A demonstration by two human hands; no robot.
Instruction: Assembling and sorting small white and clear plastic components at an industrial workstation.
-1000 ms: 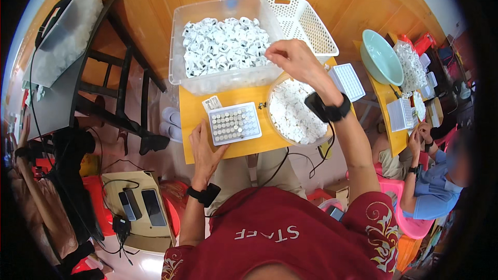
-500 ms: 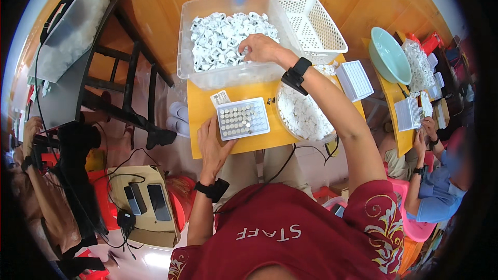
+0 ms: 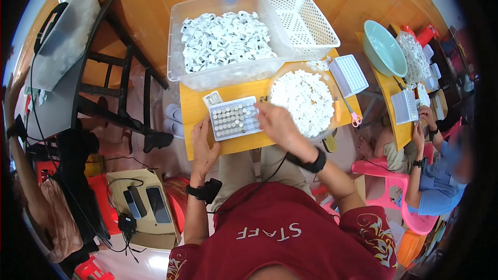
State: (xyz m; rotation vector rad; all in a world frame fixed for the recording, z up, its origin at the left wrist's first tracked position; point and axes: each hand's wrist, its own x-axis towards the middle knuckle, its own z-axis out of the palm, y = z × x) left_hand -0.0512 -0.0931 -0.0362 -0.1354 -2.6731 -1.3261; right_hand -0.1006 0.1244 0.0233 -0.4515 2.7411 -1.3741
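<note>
A shallow white tray (image 3: pixel 239 136) lies on the yellow table (image 3: pixel 189 98), with rows of small round silvery pieces (image 3: pixel 226 119) covering most of it. My left hand (image 3: pixel 204 148) holds the tray's near left corner, fingers along the left side and thumb by the front edge. Over the tray's right end is my right hand (image 3: pixel 280 127), its fingers drawn together at the tips; whatever is between them is too small or hidden. Behind the tray, a clear plastic bin (image 3: pixel 228 79) holds a heap of small white plastic parts (image 3: pixel 225 41).
Right of the tray stands a round tub full of white bits (image 3: pixel 303 101). Beyond are a white perforated basket (image 3: pixel 316 26), a white box (image 3: pixel 348 75) and pink-handled scissors (image 3: pixel 356 120). A printed label (image 3: pixel 212 99) touches the tray. Another person (image 3: pixel 438 186) works at the right.
My right hand has come out of the bin and moved toward me to the tray's right end. The left hand stays at the tray. The whole view has shifted slightly.
</note>
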